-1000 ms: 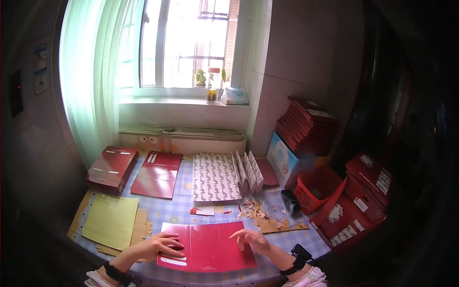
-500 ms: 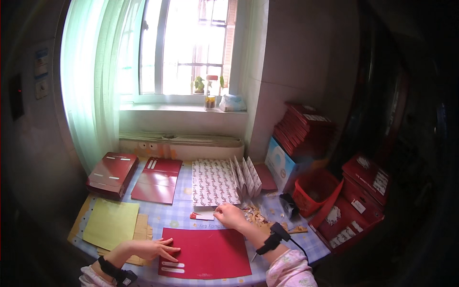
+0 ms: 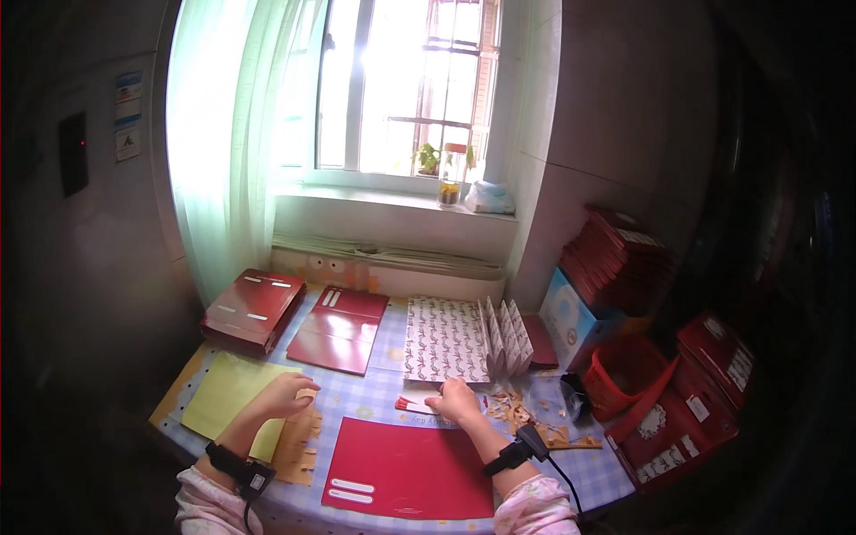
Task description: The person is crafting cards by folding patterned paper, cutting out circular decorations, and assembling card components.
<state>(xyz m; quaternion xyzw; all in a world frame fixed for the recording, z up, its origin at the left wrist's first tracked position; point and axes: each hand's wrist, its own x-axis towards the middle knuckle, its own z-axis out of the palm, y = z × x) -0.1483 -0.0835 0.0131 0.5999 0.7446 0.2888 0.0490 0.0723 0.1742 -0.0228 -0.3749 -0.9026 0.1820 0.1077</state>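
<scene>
A red folder (image 3: pixel 410 468) with two white label boxes at its left lies flat at the table's near side. My left hand (image 3: pixel 290 395) hovers over a yellow-green sheet (image 3: pixel 234 392), fingers loosely bent and apart, nothing in them. My right hand (image 3: pixel 456 401) is closed, fingertips down on white paper strips with red ends (image 3: pixel 415 406); whether it pinches one is hidden. Just beyond stands a white, bird-patterned paper piece (image 3: pixel 446 343), with folded patterned pleats (image 3: pixel 506 337) to its right. Both wrists wear black straps.
Brown backing pieces (image 3: pixel 299 450) lie beside the yellow sheet. Back left are a stack of red folders (image 3: pixel 254 308) and a flat red cover (image 3: pixel 339 330). At right are paper scraps (image 3: pixel 513 415), a red bin (image 3: pixel 629 370), a blue-white box (image 3: pixel 571 316) and finished-looking red files (image 3: pixel 682 419).
My left hand has lifted off the red folder and moved left over the yellow-green sheet. My right hand stays at the white strips. The whole view has shifted.
</scene>
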